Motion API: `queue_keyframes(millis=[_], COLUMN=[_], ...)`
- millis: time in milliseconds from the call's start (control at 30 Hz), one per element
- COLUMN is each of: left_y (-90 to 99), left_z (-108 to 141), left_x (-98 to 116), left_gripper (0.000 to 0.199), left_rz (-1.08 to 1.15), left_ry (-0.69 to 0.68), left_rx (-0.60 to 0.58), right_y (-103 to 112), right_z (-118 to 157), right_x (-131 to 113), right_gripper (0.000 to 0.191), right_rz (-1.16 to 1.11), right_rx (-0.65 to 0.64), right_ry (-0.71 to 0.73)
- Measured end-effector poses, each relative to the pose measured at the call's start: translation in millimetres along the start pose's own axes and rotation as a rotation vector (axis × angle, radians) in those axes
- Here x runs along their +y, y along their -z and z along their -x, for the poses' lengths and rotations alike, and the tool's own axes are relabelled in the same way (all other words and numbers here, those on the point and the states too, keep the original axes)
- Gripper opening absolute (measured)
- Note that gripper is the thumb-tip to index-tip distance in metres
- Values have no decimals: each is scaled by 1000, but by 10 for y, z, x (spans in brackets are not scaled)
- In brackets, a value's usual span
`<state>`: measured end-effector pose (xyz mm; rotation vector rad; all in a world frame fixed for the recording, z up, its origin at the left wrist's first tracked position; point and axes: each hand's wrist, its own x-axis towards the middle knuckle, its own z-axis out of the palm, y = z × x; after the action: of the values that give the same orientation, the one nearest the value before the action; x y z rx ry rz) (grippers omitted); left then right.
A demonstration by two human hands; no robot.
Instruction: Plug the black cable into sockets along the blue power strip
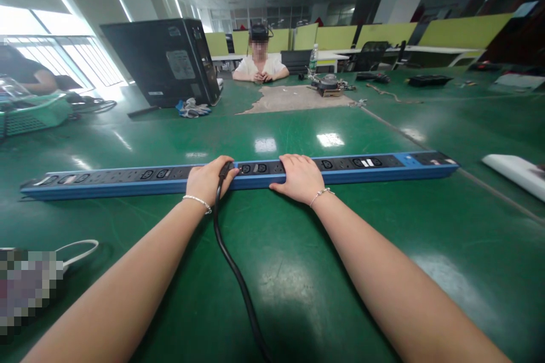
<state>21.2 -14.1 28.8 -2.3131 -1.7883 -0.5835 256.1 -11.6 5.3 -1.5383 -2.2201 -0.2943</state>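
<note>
A long blue power strip (357, 174) with black sockets lies crosswise on the green table. My left hand (208, 180) is closed around the black plug (225, 170) of a power cord, at the strip's middle. From there the black cord (234, 266) runs down toward me. Whether the plug sits in a socket is hidden by my fingers. My right hand (300, 177) grips the strip a little to the right, fingers over its top and thumb at the near side.
Behind the strip stand a black computer case (166, 62) and blue-grey gloves (193, 108). A green basket (38, 113) is at far left, a white object (517, 173) at right. Another person (260, 65) sits across the table; a bottle (314, 59) stands nearby.
</note>
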Motion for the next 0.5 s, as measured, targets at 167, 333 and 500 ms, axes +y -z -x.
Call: queue_keyframes(millis=[167, 333, 500], left_y=[-34, -82, -120], left_z=[13, -4, -8], left_x=[-37, -102, -124], left_gripper=[38, 39, 38], left_rz=[48, 60, 65], left_ry=[-20, -70, -76], left_rx=[13, 19, 64], right_y=[14, 24, 23], right_z=[2, -3, 0], right_x=[0, -2, -3], right_gripper=[66, 64, 65], right_rz=[-1, -5, 0], right_rx=[-8, -15, -8], right_ry=[-5, -7, -5])
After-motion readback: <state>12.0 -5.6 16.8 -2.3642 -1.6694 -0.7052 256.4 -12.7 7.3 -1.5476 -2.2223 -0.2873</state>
